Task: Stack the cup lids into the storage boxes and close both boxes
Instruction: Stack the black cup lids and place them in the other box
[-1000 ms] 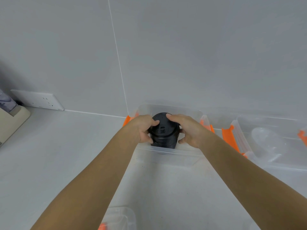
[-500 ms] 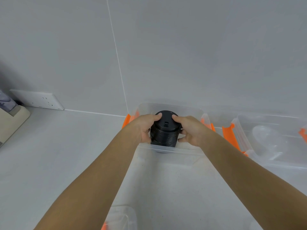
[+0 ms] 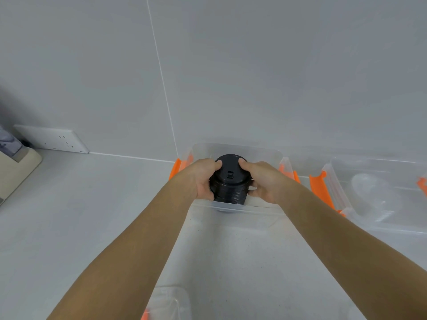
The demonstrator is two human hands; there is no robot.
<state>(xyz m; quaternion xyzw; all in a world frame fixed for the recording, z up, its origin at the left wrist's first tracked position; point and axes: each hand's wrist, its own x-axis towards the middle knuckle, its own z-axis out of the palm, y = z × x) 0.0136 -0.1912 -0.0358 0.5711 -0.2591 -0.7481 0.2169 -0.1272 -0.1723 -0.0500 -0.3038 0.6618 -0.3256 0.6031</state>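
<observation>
A tall stack of black cup lids stands upright inside a clear storage box with orange latches, set against the wall. My left hand grips the stack's left side with the thumb on the top lid. My right hand grips its right side, thumb also on top. A second clear storage box with orange latches stands to the right; it holds a stack of clear lids. Both boxes are open on top.
A clear box lid with an orange clip lies at the near edge of the white counter. A white wall socket and a beige appliance are at the far left. The tiled wall rises right behind the boxes.
The black stack, held in both hands, has shifted slightly back and sits lower in the left box. My thumbs have slid further apart on the top lid.
</observation>
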